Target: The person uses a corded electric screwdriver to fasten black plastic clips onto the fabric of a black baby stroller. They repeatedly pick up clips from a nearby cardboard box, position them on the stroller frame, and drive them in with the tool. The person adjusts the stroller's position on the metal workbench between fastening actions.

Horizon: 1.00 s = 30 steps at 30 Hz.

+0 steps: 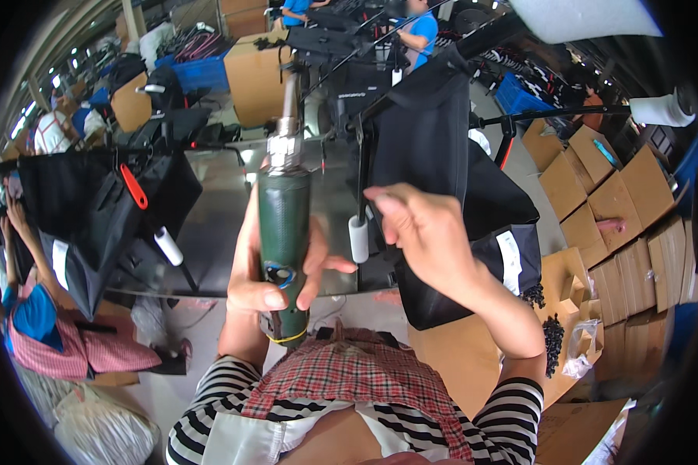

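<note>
My left hand (248,288) is wrapped round a green power screwdriver (285,217), held upright with its silver collar and bit pointing away from me. A yellow band circles the tool's near end. My right hand (434,236) is closed, its fingers curled in beside a black rod (361,167) of a frame with black fabric (423,143) on it. What the fingers hold, if anything, is hidden. Below that rod, a white cylindrical sleeve (358,239) sits between my two hands. The fabric hangs in folds behind and beneath my right wrist.
A dark shiny worktable (221,225) lies ahead. At left, a second black fabric piece (105,205) with a red lever (133,186) stands near a co-worker (35,318). Small black parts (552,345) lie on cardboard at right, near open cartons (609,186). Other people work farther back.
</note>
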### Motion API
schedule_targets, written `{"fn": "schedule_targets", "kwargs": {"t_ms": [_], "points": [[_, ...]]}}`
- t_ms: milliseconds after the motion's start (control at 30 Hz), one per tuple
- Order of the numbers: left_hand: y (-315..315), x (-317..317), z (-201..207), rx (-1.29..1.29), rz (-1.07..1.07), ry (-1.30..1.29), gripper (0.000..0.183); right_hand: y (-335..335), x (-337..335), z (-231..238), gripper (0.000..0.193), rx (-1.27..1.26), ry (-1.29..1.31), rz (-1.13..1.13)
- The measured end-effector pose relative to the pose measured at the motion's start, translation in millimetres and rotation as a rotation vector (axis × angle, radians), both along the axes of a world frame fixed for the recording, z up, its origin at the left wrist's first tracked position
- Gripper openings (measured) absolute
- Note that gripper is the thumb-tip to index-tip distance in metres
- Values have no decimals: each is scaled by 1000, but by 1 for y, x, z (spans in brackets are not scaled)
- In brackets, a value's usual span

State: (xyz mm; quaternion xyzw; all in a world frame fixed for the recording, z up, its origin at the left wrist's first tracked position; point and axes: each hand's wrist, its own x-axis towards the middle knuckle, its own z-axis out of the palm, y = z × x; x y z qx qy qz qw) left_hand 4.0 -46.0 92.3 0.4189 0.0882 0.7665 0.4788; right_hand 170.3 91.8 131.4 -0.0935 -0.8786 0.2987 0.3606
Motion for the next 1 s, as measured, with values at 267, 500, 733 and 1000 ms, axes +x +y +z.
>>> {"fn": "schedule_targets", "kwargs": {"t_ms": [267, 500, 733, 1000], "points": [[14, -15, -22, -51, -53, 22, 118, -2, -16, 43, 17, 131, 169, -114], [30, 3, -23, -72, 51, 52, 118, 97, -23, 25, 17, 689, -48, -630], [43, 27, -17, -95, 228, 107, 109, 127, -39, 51, 20, 516, 350, -18], [51, 54, -2, -130, 483, 134, 100, 150, -60, 96, 40, 228, -71, 586]]}}
